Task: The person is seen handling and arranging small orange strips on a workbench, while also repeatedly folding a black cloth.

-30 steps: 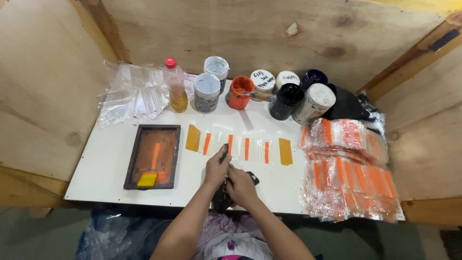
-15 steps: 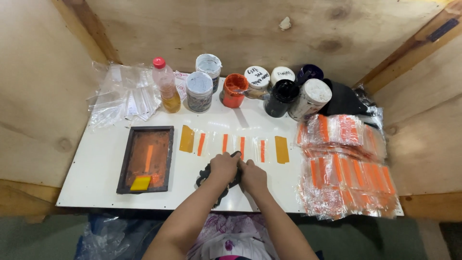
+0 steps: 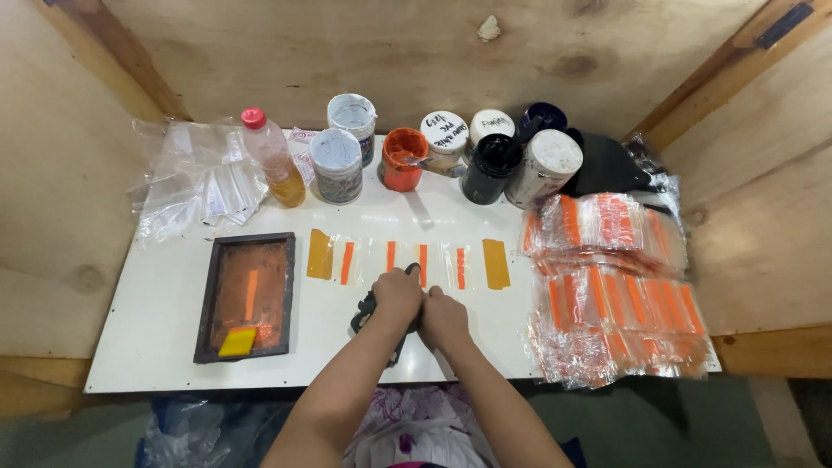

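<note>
White tabletop [image 3: 156, 321] is seen from above, with both hands brought together near its front edge. The left hand [image 3: 397, 295] is curled over a dark tool [image 3: 367, 310] — only its black ends show, at the wrist side and by the fingertips, so its kind cannot be told. The right hand [image 3: 444, 316] is pressed against the left, fingers folded down; whether it also grips the tool cannot be told. Just beyond the knuckles a row of clear strips with orange stripes [image 3: 407, 263] is laid flat, closed at each end by an amber patch. To the left a dark-framed printing screen [image 3: 245, 295] is lying, a yellow squeegee [image 3: 237, 341] resting in its near corner. Paint jars [image 3: 404, 159] and a red-capped bottle [image 3: 272, 159] are lined along the back, and stacks of orange-striped clear bags [image 3: 611, 286] are piled at the right.
</note>
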